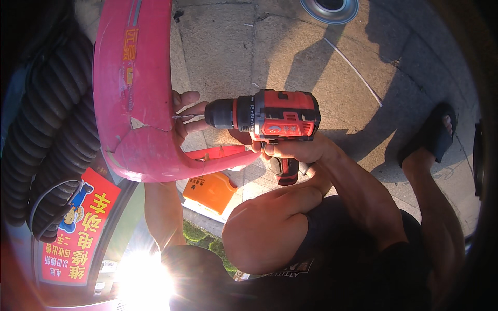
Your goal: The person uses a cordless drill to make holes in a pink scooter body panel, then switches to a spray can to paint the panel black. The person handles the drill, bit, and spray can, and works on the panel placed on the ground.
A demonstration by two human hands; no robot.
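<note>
A pink plastic panel (132, 93) with cracks near its lower bend stands at the left. My left hand (185, 99) is behind it, its fingertips curled round the right edge beside the drill bit; its palm is hidden. My right hand (298, 149) grips a red-and-black cordless drill (282, 116), index finger at the trigger. The drill lies horizontal, its bit (187, 116) pointing left at the panel's edge, close to my left fingers.
Black corrugated hoses (46, 119), a red sign (83, 233) at lower left. An orange container (210, 192) lies below the panel. A metal ring (347, 10) and a thin white strip (353, 70) lie on the pavement (218, 41). My bent knee and sandalled foot show right and below.
</note>
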